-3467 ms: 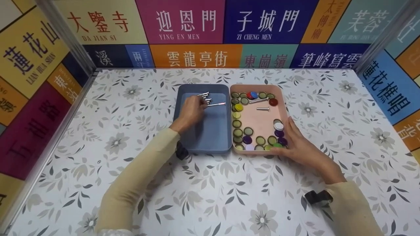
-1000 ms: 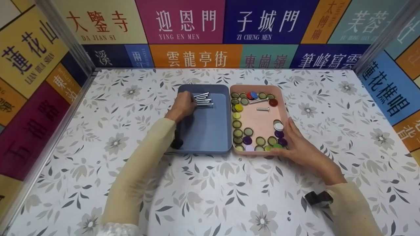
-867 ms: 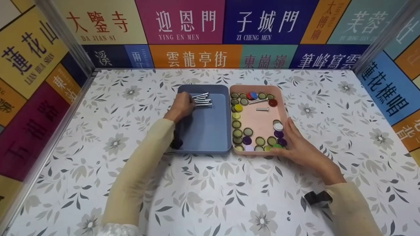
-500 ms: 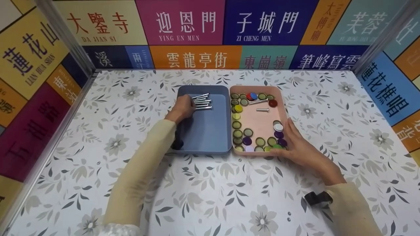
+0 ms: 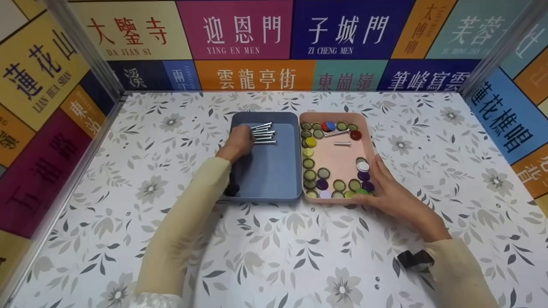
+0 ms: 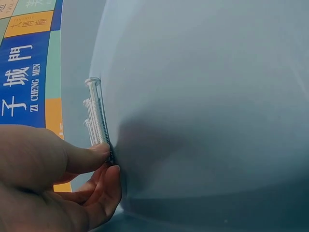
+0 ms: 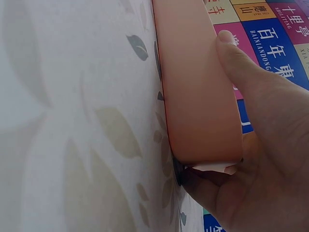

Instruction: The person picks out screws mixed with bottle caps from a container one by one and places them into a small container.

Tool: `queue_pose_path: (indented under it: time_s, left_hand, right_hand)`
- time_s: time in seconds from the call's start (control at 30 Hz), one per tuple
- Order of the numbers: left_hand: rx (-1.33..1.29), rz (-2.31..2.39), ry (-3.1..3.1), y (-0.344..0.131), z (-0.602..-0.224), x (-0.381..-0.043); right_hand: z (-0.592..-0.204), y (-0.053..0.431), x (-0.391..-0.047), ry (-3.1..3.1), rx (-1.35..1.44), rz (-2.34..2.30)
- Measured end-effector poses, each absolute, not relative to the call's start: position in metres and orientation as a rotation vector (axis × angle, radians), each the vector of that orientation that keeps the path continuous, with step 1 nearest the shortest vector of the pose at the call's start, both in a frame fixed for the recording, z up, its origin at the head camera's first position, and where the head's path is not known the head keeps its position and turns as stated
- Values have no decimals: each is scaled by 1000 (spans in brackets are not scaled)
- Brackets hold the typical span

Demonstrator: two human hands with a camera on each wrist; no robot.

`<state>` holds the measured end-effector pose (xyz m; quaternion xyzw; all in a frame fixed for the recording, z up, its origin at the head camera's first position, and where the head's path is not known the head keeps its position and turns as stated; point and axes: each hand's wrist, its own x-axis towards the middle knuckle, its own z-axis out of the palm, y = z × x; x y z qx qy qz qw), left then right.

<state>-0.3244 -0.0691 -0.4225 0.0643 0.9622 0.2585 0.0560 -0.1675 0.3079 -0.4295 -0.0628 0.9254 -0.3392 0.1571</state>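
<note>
In the head view my left hand point(image 5: 240, 141) is at the left wall of the blue tray point(image 5: 274, 184), thumb and fingertips pinching the threaded end of a silver screw point(image 6: 96, 108). Several silver screws point(image 5: 263, 132) lie side by side there, heads pointing right; the hand covers their left ends. My right hand point(image 5: 400, 201) grips the near right corner of the pink tray point(image 5: 338, 160). Its thumb and fingers lie along two outer sides of that corner. Inside the pink tray are two more screws point(image 5: 342, 143) and many bottle caps point(image 5: 323, 173) around the edges.
Both trays stand side by side, touching or nearly so, on a table with a floral cover point(image 5: 274, 256). Printed panels point(image 5: 244, 30) with Chinese characters wall in the back and both sides. A black band point(image 5: 415, 259) is on the right wrist.
My left hand has moved left from the tray's middle, bringing a screw into line with the others, then slightly toward the near side. The right hand has stayed on the pink tray.
</note>
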Motion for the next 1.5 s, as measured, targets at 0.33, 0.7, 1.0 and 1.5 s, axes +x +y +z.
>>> queue_pose_path:
  time_s: [0.33, 0.7, 1.0, 1.5]
  left_hand:
    - [108, 788, 2873, -68, -417, -322]
    - [127, 779, 2891, -67, -414, -322]
    - [225, 798, 2900, -62, -410, -316]
    - [261, 714, 2957, -47, -403, -304]
  right_hand:
    - [-429, 308, -168, 2658, -190, -949]
    - [-430, 308, -169, 2680, -206, -896]
    - [-429, 308, -168, 2671, -184, -910]
    - [-429, 308, -168, 2671, -181, -906]
